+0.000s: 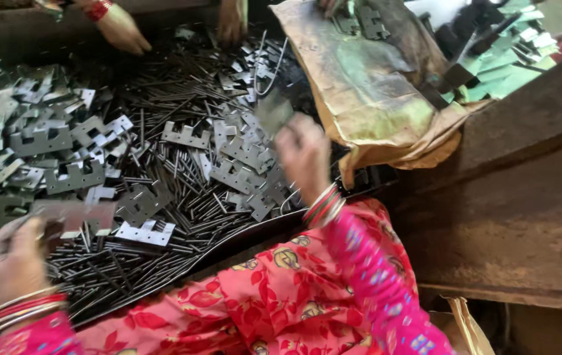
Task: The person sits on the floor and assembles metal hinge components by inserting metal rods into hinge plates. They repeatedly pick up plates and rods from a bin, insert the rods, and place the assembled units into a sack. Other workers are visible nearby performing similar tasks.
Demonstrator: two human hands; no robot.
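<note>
Left hand (10, 260) pinched a hinge leaf (74, 213); right hand (304, 154) gripped another plate (273, 113), blurred, perhaps. Heaps of pins (162, 112) remained unsorted.

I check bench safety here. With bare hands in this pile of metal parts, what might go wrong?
The left hand grips a notched hinge plate bare, so stamped edges may cut. The right hand, blurred, reaches over loose pins that could prick. Another person's hand works the same pile; hands may collide.
</note>
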